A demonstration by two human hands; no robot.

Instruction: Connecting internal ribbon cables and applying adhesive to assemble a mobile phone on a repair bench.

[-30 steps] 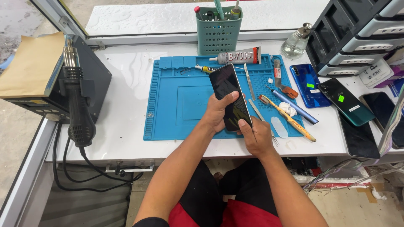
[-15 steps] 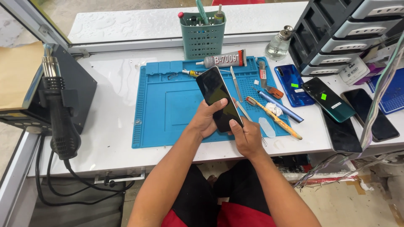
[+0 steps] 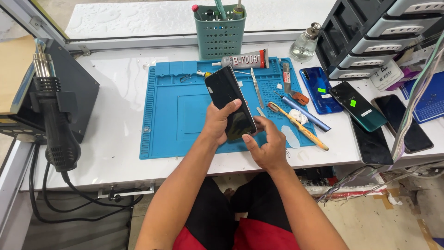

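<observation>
The left hand (image 3: 218, 121) has its grip closed around a black smartphone (image 3: 230, 103), fingers wrapped over the dark glass and thumb behind, holding it tilted above the blue silicone work mat (image 3: 175, 115) that lies on the white table (image 3: 115, 83). The right hand (image 3: 267, 144) meets the phone at its lower right edge; its grip is narrow, thumb and fingertips pressed against the phone's side, and whether a small tool sits between them cannot be told. Just right of the hands, on the mat, lie a yellow-handled brush (image 3: 300, 127), a blue pen-shaped tool (image 3: 307, 115) and a metal scalpel (image 3: 257, 88). A grey glue tube (image 3: 243, 59) rests along the mat's far edge, in front of a green mesh tool holder (image 3: 219, 32). Further right on the table lie a blue phone (image 3: 321, 90), a dark green phone (image 3: 358, 106) and two black phones, near a clear glass bottle (image 3: 306, 44) and a black drawer cabinet (image 3: 370, 32). At the left stands a hot-air station (image 3: 69, 92) with its black handpiece (image 3: 54, 125) hanging in front.
</observation>
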